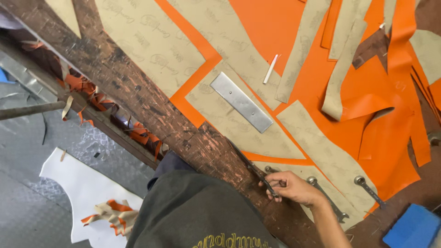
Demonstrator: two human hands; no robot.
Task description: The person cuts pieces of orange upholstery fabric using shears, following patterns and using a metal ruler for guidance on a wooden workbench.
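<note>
Head view: the right hand [294, 187] is closed on a slim dark cutting knife [253, 169] at the worn table's [138, 96] near edge, blade beside tan pattern pieces [239, 124] on orange sheet [275, 27]. Cutting seems underway; next calls for steady blade guidance. Left hand unseen.

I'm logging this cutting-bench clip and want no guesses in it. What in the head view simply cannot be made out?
- Left hand: nowhere in the head view.
- Right hand: its fingers close around a thin dark blade-like tool, whose handle they cover.
- Blue rectangular block: cut off by the bottom right corner.
- Steel spanners on the tan pattern sheet: one passes under the wrist.
- Small white stick: too small to identify.
</note>
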